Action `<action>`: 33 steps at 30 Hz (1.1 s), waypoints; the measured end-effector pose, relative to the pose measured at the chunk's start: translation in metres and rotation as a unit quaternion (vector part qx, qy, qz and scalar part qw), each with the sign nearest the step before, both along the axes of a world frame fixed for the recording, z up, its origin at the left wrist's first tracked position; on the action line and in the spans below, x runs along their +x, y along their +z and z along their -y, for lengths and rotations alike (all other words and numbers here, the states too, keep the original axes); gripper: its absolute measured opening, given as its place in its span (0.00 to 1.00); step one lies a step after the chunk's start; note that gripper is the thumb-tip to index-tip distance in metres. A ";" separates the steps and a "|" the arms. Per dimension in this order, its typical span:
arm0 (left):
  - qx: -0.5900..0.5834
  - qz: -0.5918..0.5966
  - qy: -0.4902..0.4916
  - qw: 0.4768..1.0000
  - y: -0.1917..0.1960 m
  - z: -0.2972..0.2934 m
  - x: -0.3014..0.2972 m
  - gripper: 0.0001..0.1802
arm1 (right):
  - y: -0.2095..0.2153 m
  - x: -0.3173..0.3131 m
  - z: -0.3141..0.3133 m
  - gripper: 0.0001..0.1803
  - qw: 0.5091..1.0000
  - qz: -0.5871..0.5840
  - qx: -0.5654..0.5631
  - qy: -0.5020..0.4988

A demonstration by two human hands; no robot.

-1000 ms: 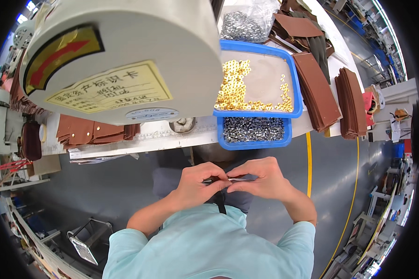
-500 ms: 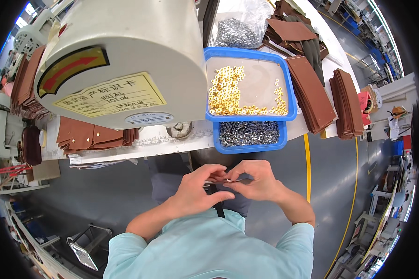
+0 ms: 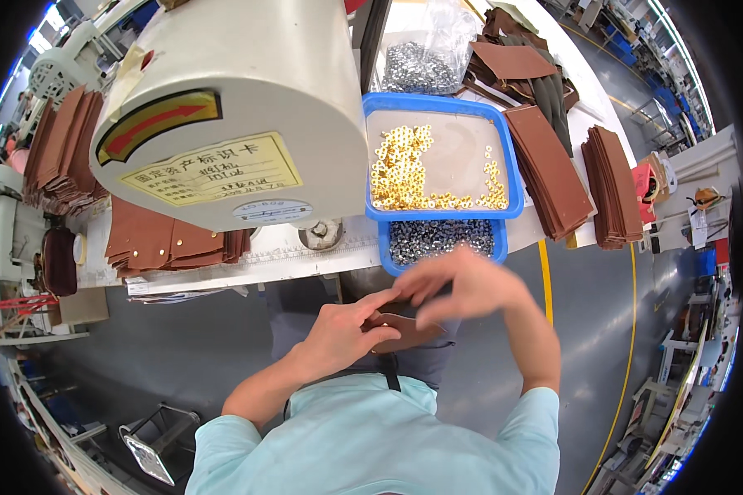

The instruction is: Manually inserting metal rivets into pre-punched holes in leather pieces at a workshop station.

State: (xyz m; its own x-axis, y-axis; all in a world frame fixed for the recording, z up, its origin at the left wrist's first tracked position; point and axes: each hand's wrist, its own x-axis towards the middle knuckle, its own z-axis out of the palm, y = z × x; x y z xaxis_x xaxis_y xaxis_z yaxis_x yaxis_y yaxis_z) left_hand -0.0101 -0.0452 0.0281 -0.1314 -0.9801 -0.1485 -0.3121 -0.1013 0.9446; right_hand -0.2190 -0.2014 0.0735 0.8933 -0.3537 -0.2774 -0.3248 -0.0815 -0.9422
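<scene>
My left hand (image 3: 343, 334) is closed on a brown leather piece (image 3: 418, 332), pinching its left end between thumb and fingers in front of my lap. A small shiny dot shows on the leather by the thumb. My right hand (image 3: 475, 285), blurred by motion, is off the leather, thumb and fingers apart with nothing visible between them. It hovers by the near edge of a blue tray of small dark silvery metal parts (image 3: 437, 239). Behind that, a larger blue tray (image 3: 516, 177) holds gold-coloured ring-shaped parts (image 3: 398, 169).
A large cream machine (image 3: 248, 99) stands over the table at left. Brown leather stacks (image 3: 549, 169) lie right of the trays, with more leather pieces (image 3: 161, 239) at the left front. A clear bag of metal parts (image 3: 425, 62) sits behind the trays. The table's front edge (image 3: 322, 268) faces me.
My right hand has let go of the leather and moved up and right toward the tray of silvery parts. The left hand keeps hold, and more of the leather shows.
</scene>
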 end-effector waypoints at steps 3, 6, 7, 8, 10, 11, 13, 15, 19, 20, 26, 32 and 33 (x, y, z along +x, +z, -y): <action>-0.109 0.059 -0.036 0.992 -0.001 -0.001 0.000 0.24 | -0.034 0.003 0.060 0.12 0.924 -0.024 -0.283 -0.254; -0.043 0.100 -0.025 0.994 0.011 0.001 -0.004 0.17 | -0.045 0.016 0.098 0.14 0.892 -0.085 -0.367 -0.249; -0.007 0.064 0.004 0.998 0.017 0.001 -0.005 0.12 | -0.047 0.018 0.104 0.14 0.899 -0.070 -0.367 -0.227; 0.033 0.029 0.038 0.998 0.020 -0.001 -0.005 0.07 | -0.049 0.022 0.109 0.14 0.907 -0.053 -0.365 -0.202; 0.019 0.020 0.061 0.998 0.016 -0.001 -0.002 0.07 | -0.050 0.026 0.118 0.12 0.905 -0.071 -0.382 -0.174; 0.005 0.009 0.080 0.997 0.012 -0.002 0.001 0.07 | -0.050 0.028 0.119 0.11 0.902 -0.074 -0.387 -0.174; -0.019 0.002 0.059 0.998 0.003 -0.001 0.010 0.08 | -0.050 0.031 0.117 0.10 0.901 -0.078 -0.390 -0.172; 0.010 -0.026 0.057 0.998 0.008 0.001 0.013 0.10 | -0.049 0.033 0.114 0.06 0.880 -0.077 -0.435 -0.171; 0.041 -0.127 0.080 0.988 -0.003 0.000 0.014 0.11 | -0.048 0.033 0.106 0.07 0.821 -0.133 -0.533 -0.157; 0.055 -0.121 0.083 0.988 -0.006 0.001 0.015 0.12 | -0.050 0.031 0.106 0.06 0.807 -0.119 -0.549 -0.185; 0.074 -0.220 0.144 0.962 -0.001 0.008 0.010 0.14 | -0.040 0.017 0.083 0.04 0.786 0.019 -0.540 -0.301; 0.101 -0.209 0.091 0.968 -0.015 0.008 0.015 0.15 | -0.017 0.018 -0.031 0.08 0.949 0.095 -0.159 -0.256; 0.092 -0.191 0.080 0.974 -0.016 0.009 0.014 0.16 | -0.017 0.017 -0.043 0.08 0.955 0.079 -0.139 -0.249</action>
State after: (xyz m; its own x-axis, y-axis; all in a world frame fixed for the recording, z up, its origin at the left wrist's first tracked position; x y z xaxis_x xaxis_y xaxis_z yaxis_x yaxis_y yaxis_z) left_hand 0.0044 -0.0539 0.0125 -0.0586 -0.9543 -0.2931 0.0931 -0.2976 0.9501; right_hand -0.2023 -0.1588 0.0563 0.6182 -0.7859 0.0136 -0.2444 -0.2086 -0.9470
